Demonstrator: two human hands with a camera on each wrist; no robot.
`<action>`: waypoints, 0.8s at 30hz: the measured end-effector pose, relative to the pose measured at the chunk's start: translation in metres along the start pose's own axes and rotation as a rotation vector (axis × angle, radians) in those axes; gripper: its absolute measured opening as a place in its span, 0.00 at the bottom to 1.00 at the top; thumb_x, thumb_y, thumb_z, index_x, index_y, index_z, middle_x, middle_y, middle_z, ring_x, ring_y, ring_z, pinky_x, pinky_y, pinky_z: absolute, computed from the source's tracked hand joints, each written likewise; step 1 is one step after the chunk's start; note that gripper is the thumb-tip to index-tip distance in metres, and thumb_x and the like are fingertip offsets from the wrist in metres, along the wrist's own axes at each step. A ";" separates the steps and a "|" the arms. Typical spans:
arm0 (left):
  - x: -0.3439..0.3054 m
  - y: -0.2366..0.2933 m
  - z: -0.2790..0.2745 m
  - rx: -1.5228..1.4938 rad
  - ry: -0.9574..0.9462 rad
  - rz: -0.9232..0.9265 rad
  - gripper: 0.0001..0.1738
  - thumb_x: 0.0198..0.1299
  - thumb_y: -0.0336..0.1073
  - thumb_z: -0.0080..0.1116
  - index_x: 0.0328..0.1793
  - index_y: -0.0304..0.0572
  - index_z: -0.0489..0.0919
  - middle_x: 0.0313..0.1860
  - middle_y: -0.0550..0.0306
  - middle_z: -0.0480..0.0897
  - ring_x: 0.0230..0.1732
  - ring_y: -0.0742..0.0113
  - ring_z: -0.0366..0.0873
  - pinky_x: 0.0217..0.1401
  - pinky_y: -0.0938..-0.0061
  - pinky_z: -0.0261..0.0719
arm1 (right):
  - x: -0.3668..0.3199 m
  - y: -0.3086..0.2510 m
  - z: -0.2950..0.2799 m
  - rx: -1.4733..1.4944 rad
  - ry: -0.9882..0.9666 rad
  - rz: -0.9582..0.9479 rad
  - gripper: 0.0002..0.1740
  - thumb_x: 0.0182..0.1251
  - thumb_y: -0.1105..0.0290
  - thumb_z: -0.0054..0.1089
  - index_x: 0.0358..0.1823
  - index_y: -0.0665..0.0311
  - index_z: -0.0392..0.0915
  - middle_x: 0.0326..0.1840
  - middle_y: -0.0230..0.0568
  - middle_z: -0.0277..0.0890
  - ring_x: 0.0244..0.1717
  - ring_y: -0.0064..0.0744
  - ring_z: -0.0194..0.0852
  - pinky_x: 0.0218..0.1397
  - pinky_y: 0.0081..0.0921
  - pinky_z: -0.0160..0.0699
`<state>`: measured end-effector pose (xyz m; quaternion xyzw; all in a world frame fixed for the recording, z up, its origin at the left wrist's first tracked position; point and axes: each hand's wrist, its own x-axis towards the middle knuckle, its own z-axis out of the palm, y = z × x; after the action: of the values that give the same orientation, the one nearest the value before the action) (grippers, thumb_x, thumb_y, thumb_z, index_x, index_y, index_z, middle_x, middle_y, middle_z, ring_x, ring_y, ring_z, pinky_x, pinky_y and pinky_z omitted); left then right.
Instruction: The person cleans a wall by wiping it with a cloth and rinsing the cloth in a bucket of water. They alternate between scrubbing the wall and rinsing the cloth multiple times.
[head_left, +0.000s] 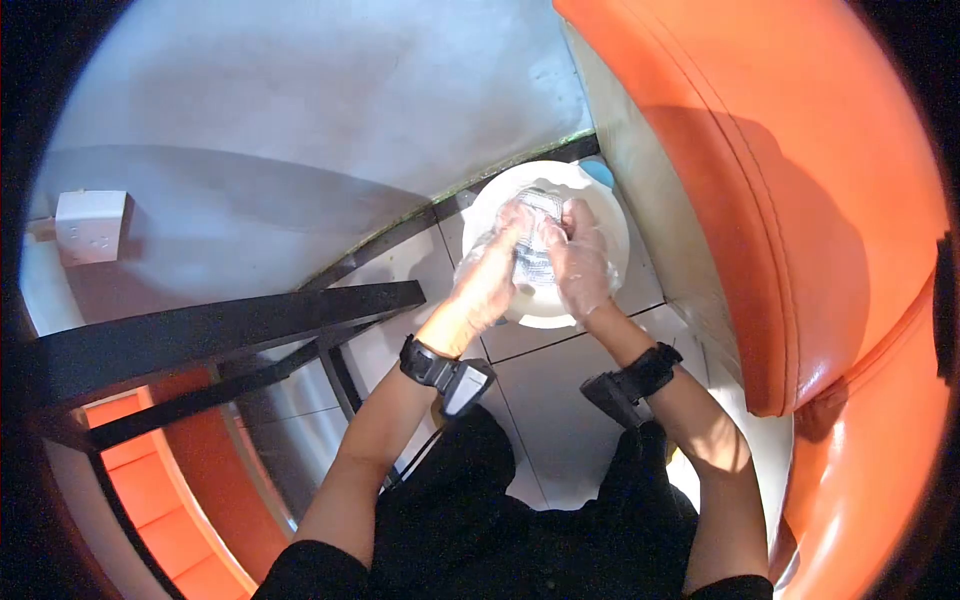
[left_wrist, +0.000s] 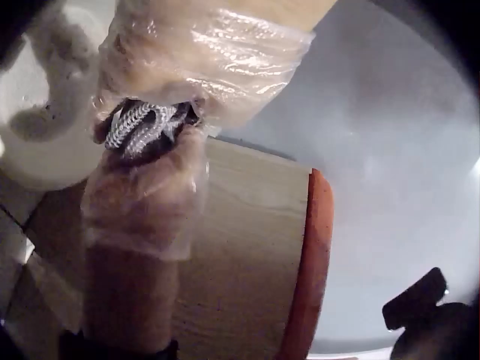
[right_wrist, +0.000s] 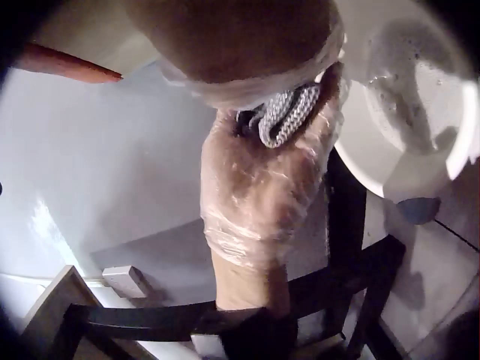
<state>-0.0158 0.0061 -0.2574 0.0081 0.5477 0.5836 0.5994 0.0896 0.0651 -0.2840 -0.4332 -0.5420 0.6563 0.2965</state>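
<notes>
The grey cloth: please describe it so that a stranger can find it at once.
In the head view, find the big orange seat; left of it, a white basin shows against the tiled floor. Over the basin, the left hand and right hand grip the cloth. Unlike the shiny clear gloves, it is grey and looks knitted.

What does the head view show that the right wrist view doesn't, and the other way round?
Only the head view shows the person's black trousers. Only the right wrist view plainly shows bubbles in the white basin. Both show the left hand and right hand holding a grey cloth, the basin, the white wall box and the black frame.
</notes>
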 end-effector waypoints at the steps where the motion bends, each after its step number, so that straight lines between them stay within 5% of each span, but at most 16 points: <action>1: -0.002 -0.002 0.005 -0.004 0.001 -0.003 0.25 0.68 0.44 0.57 0.67 0.45 0.70 0.60 0.62 0.77 0.57 0.70 0.75 0.64 0.68 0.73 | 0.000 -0.004 0.003 -0.221 0.058 0.064 0.15 0.70 0.69 0.53 0.54 0.68 0.71 0.41 0.49 0.77 0.45 0.33 0.75 0.50 0.30 0.73; 5: -0.001 -0.004 0.013 -0.105 -0.006 -0.077 0.20 0.70 0.37 0.54 0.67 0.47 0.71 0.57 0.62 0.78 0.56 0.70 0.76 0.62 0.69 0.75 | 0.001 0.015 0.003 -0.498 0.171 -0.178 0.16 0.72 0.70 0.48 0.57 0.69 0.70 0.46 0.55 0.76 0.48 0.45 0.76 0.54 0.37 0.72; 7: 0.006 -0.006 0.011 0.025 0.203 0.031 0.20 0.69 0.36 0.54 0.67 0.47 0.70 0.55 0.61 0.79 0.56 0.70 0.76 0.62 0.71 0.74 | -0.002 0.016 -0.002 -0.518 0.043 -0.280 0.17 0.73 0.71 0.45 0.60 0.67 0.70 0.53 0.55 0.75 0.54 0.52 0.73 0.59 0.40 0.69; 10: 0.016 0.019 0.004 0.134 0.081 0.355 0.27 0.66 0.32 0.58 0.69 0.39 0.64 0.61 0.52 0.75 0.58 0.67 0.73 0.60 0.73 0.72 | -0.004 0.010 0.007 -0.247 0.111 -0.513 0.17 0.75 0.71 0.41 0.60 0.65 0.71 0.55 0.51 0.74 0.56 0.45 0.72 0.62 0.35 0.66; 12: 0.000 0.056 0.017 0.324 0.251 0.657 0.29 0.63 0.38 0.63 0.67 0.39 0.67 0.62 0.52 0.75 0.62 0.64 0.70 0.67 0.68 0.65 | -0.005 0.009 0.006 -0.217 0.105 -0.457 0.16 0.76 0.71 0.40 0.59 0.64 0.72 0.55 0.48 0.74 0.57 0.42 0.71 0.64 0.33 0.65; 13: -0.003 0.077 0.015 0.670 0.466 0.918 0.31 0.61 0.39 0.64 0.68 0.37 0.67 0.63 0.50 0.73 0.62 0.62 0.69 0.68 0.67 0.64 | -0.004 0.010 0.003 -0.186 0.100 -0.398 0.15 0.77 0.70 0.40 0.58 0.64 0.72 0.55 0.46 0.75 0.57 0.38 0.70 0.65 0.30 0.63; 15: -0.026 0.121 0.032 0.796 0.501 1.362 0.30 0.61 0.38 0.65 0.66 0.37 0.68 0.59 0.49 0.75 0.58 0.62 0.71 0.66 0.67 0.67 | 0.000 0.016 -0.002 -0.177 0.090 -0.346 0.15 0.78 0.69 0.40 0.58 0.64 0.72 0.55 0.44 0.75 0.58 0.35 0.70 0.66 0.29 0.63; 16: -0.023 0.139 0.037 0.631 0.403 1.617 0.27 0.58 0.35 0.67 0.62 0.37 0.71 0.57 0.51 0.75 0.57 0.64 0.72 0.64 0.68 0.69 | 0.003 0.018 -0.006 -0.166 0.078 -0.293 0.15 0.79 0.67 0.40 0.58 0.64 0.72 0.55 0.43 0.75 0.58 0.33 0.69 0.66 0.27 0.62; 18: -0.027 0.178 0.041 0.956 0.684 2.090 0.21 0.57 0.32 0.68 0.57 0.40 0.76 0.53 0.52 0.79 0.56 0.61 0.75 0.65 0.68 0.68 | 0.004 0.016 -0.010 -0.172 0.061 -0.266 0.15 0.78 0.66 0.42 0.58 0.64 0.72 0.56 0.42 0.75 0.60 0.32 0.69 0.66 0.27 0.62; 24: 0.025 0.170 0.038 1.309 0.275 1.920 0.18 0.64 0.33 0.55 0.61 0.50 0.77 0.63 0.59 0.77 0.65 0.58 0.70 0.71 0.63 0.64 | 0.004 0.010 -0.011 -0.160 0.034 -0.149 0.15 0.79 0.66 0.42 0.57 0.64 0.72 0.55 0.40 0.75 0.58 0.30 0.69 0.65 0.26 0.63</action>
<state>-0.1147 0.1023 -0.1478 0.6627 0.5730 0.3993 -0.2705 0.0984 0.0717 -0.2949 -0.4251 -0.6180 0.5797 0.3182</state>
